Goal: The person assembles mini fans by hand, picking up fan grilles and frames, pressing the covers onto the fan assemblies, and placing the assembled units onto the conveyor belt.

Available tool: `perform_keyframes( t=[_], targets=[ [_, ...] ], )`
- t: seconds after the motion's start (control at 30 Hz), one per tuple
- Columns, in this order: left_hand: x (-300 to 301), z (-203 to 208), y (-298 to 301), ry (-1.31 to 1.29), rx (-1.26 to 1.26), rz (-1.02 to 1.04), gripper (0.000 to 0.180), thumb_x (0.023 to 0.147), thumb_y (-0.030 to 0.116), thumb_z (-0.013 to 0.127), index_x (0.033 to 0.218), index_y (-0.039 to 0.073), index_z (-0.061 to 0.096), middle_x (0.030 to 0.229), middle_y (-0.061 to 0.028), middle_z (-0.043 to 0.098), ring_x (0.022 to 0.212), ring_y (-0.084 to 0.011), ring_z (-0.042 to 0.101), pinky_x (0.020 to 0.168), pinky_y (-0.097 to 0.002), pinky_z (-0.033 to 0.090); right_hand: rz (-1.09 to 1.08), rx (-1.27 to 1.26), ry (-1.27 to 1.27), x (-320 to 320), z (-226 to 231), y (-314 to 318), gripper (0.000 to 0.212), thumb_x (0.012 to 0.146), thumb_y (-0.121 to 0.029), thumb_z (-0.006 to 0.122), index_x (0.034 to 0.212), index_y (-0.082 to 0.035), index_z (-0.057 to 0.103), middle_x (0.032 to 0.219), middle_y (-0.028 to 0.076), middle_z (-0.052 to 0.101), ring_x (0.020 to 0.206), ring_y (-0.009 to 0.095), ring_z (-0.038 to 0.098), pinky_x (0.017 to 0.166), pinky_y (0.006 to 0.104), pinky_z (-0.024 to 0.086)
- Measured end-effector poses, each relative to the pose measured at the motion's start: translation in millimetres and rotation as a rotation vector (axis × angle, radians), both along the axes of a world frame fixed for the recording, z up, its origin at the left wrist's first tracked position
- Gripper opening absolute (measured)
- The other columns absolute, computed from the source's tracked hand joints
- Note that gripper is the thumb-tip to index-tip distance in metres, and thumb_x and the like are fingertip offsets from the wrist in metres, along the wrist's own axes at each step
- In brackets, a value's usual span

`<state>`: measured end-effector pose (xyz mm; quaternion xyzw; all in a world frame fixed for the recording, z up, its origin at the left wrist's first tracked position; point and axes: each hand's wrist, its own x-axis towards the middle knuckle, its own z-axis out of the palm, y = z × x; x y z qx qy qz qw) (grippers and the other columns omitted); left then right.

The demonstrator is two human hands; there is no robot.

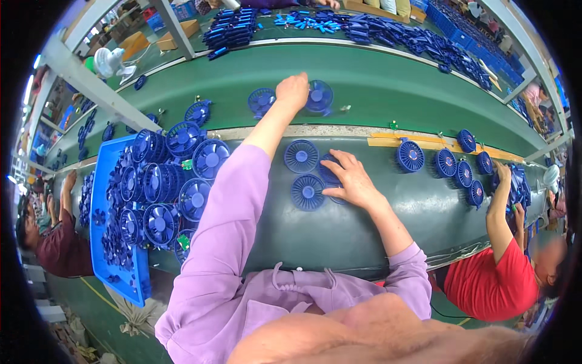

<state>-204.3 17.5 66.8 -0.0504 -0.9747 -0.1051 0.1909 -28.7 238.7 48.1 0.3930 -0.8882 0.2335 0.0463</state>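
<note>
My left hand (293, 91) reaches far out over the green belt, its fingers closed and pointing down. What they grip, if anything, is hidden. A blue fan head (261, 101) lies just left of it, and another round blue fan part (320, 96), slightly blurred, touches or nearly touches its right side. On the dark near surface, my right hand (357, 182) rests with fingers spread over a blue round grille (330, 168), which it partly covers. Its thumb tip meets the edge of a second grille (307, 192). A third grille (301, 156) sits behind that one.
A blue tray (145, 276) at left holds small fan blades, with stacked fan heads (160, 182) beside it. Several grilles (410, 156) stand at right near a co-worker in red (494, 282). Blue handle parts (388, 33) line the far table. A metal post (100, 85) slants at left.
</note>
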Motion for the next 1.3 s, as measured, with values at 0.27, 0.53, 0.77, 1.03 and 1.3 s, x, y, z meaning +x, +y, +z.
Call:
perform_keyframes(
  t=[0.27, 0.53, 0.77, 1.03, 1.3],
  targets=[
    [68, -7, 11, -0.216, 0.834, 0.022, 0.052, 0.078, 0.005, 0.059, 0.126, 0.001, 0.039, 0.099, -0.0211, 0.064, 0.093, -0.0316, 0.066, 0.072, -0.0414, 0.055, -0.135, -0.288, -0.106, -11, -8, 11, 0.032, 0.074, -0.014, 0.071, 0.104, -0.004, 0.065, 0.107, 0.013, 0.065, 0.101, 0.032, 0.058, 0.088, 0.0413, 0.047],
    [126, -44, 7, -0.503, 1.977, -0.480, 0.051, 0.084, 0.010, 0.061, 0.131, 0.007, 0.043, 0.124, -0.0110, 0.054, 0.113, -0.0262, 0.055, 0.099, -0.0465, 0.043, -0.269, -0.949, -0.646, -36, 16, -24, 0.048, 0.082, -0.022, 0.070, 0.123, -0.005, 0.052, 0.107, 0.007, 0.062, 0.088, 0.014, 0.061, 0.059, 0.0276, 0.056],
    [139, -27, 16, -0.687, 2.082, -0.532, 0.063, 0.093, 0.054, 0.045, 0.139, 0.010, 0.040, 0.137, -0.0106, 0.046, 0.126, -0.0273, 0.045, 0.106, -0.0463, 0.034, -0.376, -0.750, 0.040, -31, 25, -37, 0.054, 0.077, -0.015, 0.069, 0.128, -0.009, 0.051, 0.106, 0.013, 0.058, 0.097, 0.027, 0.058, 0.086, 0.0345, 0.047],
    [148, -29, 2, -0.690, 2.197, -0.539, 0.051, 0.095, 0.046, 0.048, 0.129, 0.008, 0.048, 0.129, -0.0085, 0.054, 0.116, -0.0239, 0.054, 0.096, -0.0409, 0.046, -0.128, -0.561, 0.161, -21, 17, -60, 0.065, 0.076, -0.028, 0.068, 0.135, -0.010, 0.044, 0.133, 0.021, 0.040, 0.122, 0.039, 0.040, 0.102, 0.0471, 0.036],
    [152, 1, 35, -0.420, 2.212, -0.300, 0.048, 0.099, 0.044, 0.040, 0.126, 0.006, 0.051, 0.124, -0.0093, 0.057, 0.112, -0.0228, 0.056, 0.096, -0.0388, 0.047, -0.108, -0.702, 0.106, -29, -2, -67, 0.095, 0.078, -0.067, 0.054, 0.142, -0.002, 0.030, 0.143, 0.025, 0.030, 0.129, 0.043, 0.033, 0.107, 0.0491, 0.028]
  ],
)
